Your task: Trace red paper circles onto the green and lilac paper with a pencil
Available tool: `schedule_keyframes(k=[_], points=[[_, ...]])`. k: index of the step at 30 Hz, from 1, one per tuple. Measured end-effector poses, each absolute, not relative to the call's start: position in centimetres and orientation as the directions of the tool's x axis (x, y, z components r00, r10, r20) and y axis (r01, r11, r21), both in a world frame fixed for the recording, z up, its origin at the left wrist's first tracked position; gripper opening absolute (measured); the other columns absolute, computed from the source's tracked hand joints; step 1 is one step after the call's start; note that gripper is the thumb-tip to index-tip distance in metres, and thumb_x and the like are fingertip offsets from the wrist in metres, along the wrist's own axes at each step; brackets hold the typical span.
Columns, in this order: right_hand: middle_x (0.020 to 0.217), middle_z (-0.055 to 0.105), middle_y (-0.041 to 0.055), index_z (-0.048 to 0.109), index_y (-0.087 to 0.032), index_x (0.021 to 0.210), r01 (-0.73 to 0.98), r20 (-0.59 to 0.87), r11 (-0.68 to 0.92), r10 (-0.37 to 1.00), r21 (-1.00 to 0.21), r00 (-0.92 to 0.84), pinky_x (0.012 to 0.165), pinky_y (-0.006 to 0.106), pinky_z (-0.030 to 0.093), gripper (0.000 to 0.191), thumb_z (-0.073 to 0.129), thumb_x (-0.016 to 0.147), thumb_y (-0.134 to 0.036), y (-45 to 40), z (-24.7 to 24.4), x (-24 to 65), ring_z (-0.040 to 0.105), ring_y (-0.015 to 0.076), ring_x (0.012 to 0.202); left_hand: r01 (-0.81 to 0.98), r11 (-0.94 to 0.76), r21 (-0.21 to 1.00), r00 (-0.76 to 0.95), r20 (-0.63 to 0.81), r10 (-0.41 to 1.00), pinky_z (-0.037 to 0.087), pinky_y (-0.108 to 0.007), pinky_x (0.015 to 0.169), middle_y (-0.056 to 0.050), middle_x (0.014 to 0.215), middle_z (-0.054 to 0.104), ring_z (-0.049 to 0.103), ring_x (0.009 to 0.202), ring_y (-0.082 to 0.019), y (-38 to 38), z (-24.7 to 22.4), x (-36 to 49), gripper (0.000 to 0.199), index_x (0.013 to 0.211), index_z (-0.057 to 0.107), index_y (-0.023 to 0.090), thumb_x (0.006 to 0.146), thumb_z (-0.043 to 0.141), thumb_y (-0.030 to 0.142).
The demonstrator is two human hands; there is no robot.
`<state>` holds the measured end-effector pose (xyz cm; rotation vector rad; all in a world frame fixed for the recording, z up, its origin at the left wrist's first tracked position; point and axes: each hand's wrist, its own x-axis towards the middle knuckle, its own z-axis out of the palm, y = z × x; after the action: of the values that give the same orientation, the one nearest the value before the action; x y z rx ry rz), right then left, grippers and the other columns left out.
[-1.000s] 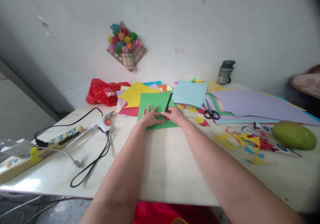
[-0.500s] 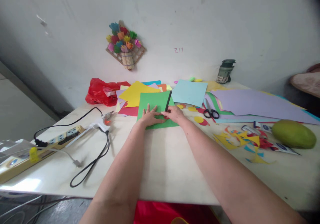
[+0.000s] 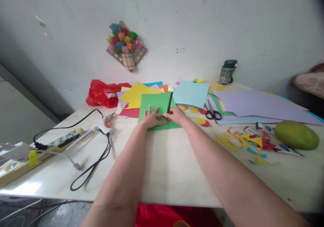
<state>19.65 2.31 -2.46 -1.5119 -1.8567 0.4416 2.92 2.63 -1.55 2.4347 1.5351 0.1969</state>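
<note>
A sheet of green paper (image 3: 155, 100) lies on the table in front of me. Flat on its left part rests my left hand (image 3: 151, 118), fingers spread, pressing the sheet. My right hand (image 3: 176, 115) is closed around a black pencil (image 3: 170, 102) held almost upright, its lower end down at the paper. A small red piece (image 3: 168, 119) shows between the two hands, mostly covered by my fingers. To the right of the green sheet are yellow and red paper circles (image 3: 201, 121) and black-handled scissors (image 3: 213, 114).
A glue gun (image 3: 103, 123) and a power strip (image 3: 63, 141) with cables lie left. Coloured sheets (image 3: 258, 103), paper scraps (image 3: 240, 140), glue tubes (image 3: 287, 149) and a green mango-like fruit (image 3: 296, 135) are right. Behind are a red plastic bag (image 3: 101, 93) and a bottle (image 3: 227, 72).
The pencil's top has tipped slightly, standing a little more upright. Both hands stay in nearly the same place on the green paper.
</note>
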Motion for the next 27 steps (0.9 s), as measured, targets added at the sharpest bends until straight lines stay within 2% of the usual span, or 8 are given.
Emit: schedule_keyframes(k=[15,27], points=[[0.062,0.063,0.0016,0.064,-0.016,0.067,0.648,0.294,0.298,0.949,-0.701,-0.119,0.053,0.021,0.040,0.021,0.059,0.061,-0.036,2.98,-2.97,19.98,0.054,0.0121,0.059,0.861,-0.413,0.297,0.437,-0.019,0.899,-0.007,-0.052,0.098,0.010,0.141,0.010,-0.020,0.123,-0.028,2.82,-1.66,2.91,0.060,0.113,0.049,0.041,0.061,0.045,0.069],[0.055,0.057,0.0003,0.060,-0.014,0.060,0.631,0.296,0.310,0.946,-0.711,-0.131,0.048,0.020,0.036,0.018,0.059,0.059,-0.032,3.10,-2.89,20.29,0.048,0.0102,0.053,0.861,-0.424,0.282,0.446,-0.017,0.895,-0.005,-0.053,0.098,0.010,0.141,0.011,-0.019,0.123,-0.030,2.86,-1.68,2.86,0.063,0.115,0.048,0.041,0.059,0.046,0.070]])
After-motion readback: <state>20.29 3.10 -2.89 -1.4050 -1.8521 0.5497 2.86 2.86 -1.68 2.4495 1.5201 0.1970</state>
